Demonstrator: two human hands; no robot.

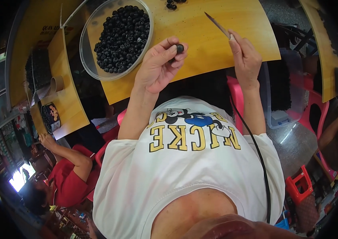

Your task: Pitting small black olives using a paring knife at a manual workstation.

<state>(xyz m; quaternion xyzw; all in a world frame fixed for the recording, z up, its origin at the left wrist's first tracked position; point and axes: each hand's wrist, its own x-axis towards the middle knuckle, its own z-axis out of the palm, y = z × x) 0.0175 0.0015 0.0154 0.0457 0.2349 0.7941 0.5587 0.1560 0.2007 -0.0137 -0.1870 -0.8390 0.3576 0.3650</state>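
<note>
Black bead [179, 48] sits pinched in our left hand [159, 65] just right of the clear bowl [85, 44] while our right hand [246, 59] grips a thin needle [216, 24], and a loose pinch could drop it.

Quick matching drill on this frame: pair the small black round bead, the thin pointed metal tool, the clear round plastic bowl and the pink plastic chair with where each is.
Things:
1. small black round bead
2. thin pointed metal tool
3. clear round plastic bowl
4. pink plastic chair

Places:
A. under the table edge, between the forearms
B. in the right hand
C. pinched in the left hand
D. on the wooden table, full of black beads

Pairs: 1-C, 2-B, 3-D, 4-A
</note>
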